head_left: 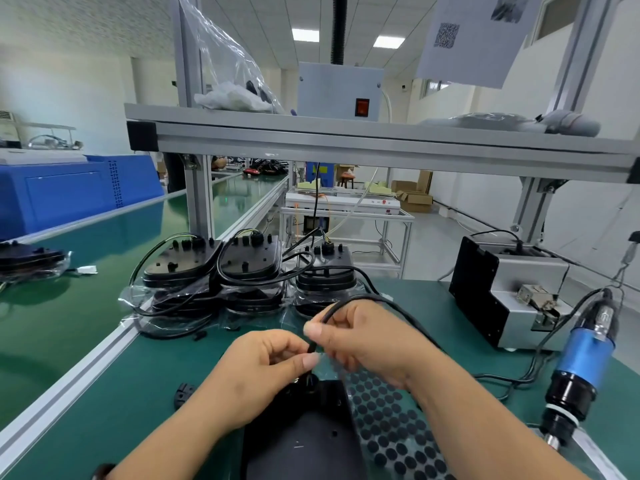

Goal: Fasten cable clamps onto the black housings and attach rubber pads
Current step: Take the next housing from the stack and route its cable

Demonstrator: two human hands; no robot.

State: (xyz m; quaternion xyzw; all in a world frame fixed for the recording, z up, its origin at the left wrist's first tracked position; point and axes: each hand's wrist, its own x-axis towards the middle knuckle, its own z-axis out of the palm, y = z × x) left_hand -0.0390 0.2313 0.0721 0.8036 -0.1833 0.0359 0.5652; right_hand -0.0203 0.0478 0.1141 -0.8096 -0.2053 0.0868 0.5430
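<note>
On the green bench mat [138, 393] the flat black plastic housing [304, 441] lies near, a clear sheet of round rubber pads [391, 438] just beside it — handy. The left hand [256, 372] and right hand [370, 341] both pinch the thin black cable [346, 301] above its far end, probably for clamping.

Brightness: bright, even indoor light across the whole view.
Light source: two white ceiling panels [305, 35] overhead, blown out to plain white.
Shadows: soft and faint, with only a dim patch on the green mat [138, 382] beneath the left hand [256, 372] and the right hand [367, 342].
Glare: a pale sheen on the conveyor belt [104, 237] and white highlights on the plastic bag [225, 64].
Distortion: wide-angle bending; the shelf beam [381, 143] slants and the uprights lean outward towards the edges.
Focus: both hands and the black cable [363, 297] they pinch are fairly sharp. The far room is soft, and the hanging paper sheet [474, 36] is blurred.
</note>
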